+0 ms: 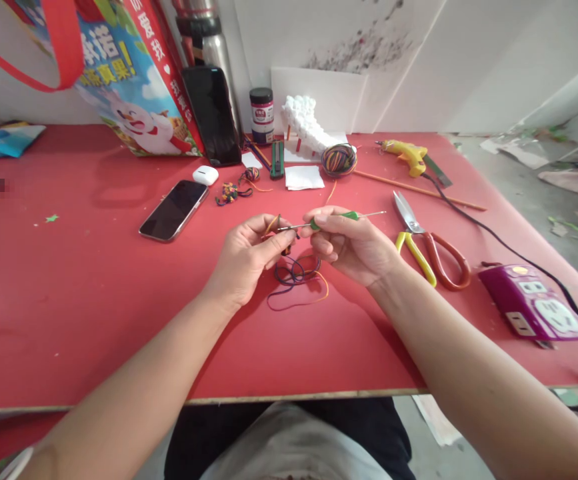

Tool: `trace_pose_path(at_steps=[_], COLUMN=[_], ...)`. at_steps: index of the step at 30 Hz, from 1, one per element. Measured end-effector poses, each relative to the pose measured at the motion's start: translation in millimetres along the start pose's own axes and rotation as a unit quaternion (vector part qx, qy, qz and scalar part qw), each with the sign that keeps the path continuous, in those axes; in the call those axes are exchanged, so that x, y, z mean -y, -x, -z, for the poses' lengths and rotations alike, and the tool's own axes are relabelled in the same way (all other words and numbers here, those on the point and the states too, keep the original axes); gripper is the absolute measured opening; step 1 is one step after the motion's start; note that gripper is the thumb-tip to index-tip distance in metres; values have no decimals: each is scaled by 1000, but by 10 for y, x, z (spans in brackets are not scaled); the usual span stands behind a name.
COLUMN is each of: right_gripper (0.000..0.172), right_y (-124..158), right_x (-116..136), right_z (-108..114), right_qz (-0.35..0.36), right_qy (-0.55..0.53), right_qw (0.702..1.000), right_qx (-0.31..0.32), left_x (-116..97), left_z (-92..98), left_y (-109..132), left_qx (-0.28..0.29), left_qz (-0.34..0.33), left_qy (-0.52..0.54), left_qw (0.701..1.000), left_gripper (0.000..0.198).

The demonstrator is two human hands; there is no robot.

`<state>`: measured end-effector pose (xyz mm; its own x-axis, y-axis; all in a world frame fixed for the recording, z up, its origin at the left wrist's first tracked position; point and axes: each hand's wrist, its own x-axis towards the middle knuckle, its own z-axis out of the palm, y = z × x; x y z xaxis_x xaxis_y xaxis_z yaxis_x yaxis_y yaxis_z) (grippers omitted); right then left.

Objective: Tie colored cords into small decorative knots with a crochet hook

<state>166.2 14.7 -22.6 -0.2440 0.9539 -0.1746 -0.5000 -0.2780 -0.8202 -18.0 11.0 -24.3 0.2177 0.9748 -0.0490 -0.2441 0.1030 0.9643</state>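
Observation:
My right hand (346,243) grips a crochet hook (351,215) by its green handle, with a thin metal shaft sticking out at both ends. The left shaft reaches into the fingers of my left hand (253,257), which is closed on a small piece of dark, multicoloured yarn work (287,249), mostly hidden by the fingers. A loop of yarn stands up over the left forefinger. Loose purple and orange yarn (296,273) lies in curls on the red table below both hands. Behind them sits a ball of multicoloured yarn (339,160), a strand running from it toward the hands.
Scissors (421,243) lie right of my right hand, near a purple power strip (536,303) and a yellow glue gun (403,155) with its cord. A phone (173,210), earbud case (205,175) and small knotted yarn piece (231,193) lie to the left. A bag (129,87) stands behind.

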Motion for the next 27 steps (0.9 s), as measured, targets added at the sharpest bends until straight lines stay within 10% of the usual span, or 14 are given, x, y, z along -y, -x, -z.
trace_pose_path(at_steps=[27], right_gripper=[16], right_y=[58], right_x=[-58], right_z=[-167], right_qz=[-27], right_qy=[-117], right_qw=[992], right_qx=[27], left_x=[-185], left_z=[-9], left_y=[127], left_qx=[-47], left_qz=[18], left_qy=[44], left_qw=[998], left_gripper=[23])
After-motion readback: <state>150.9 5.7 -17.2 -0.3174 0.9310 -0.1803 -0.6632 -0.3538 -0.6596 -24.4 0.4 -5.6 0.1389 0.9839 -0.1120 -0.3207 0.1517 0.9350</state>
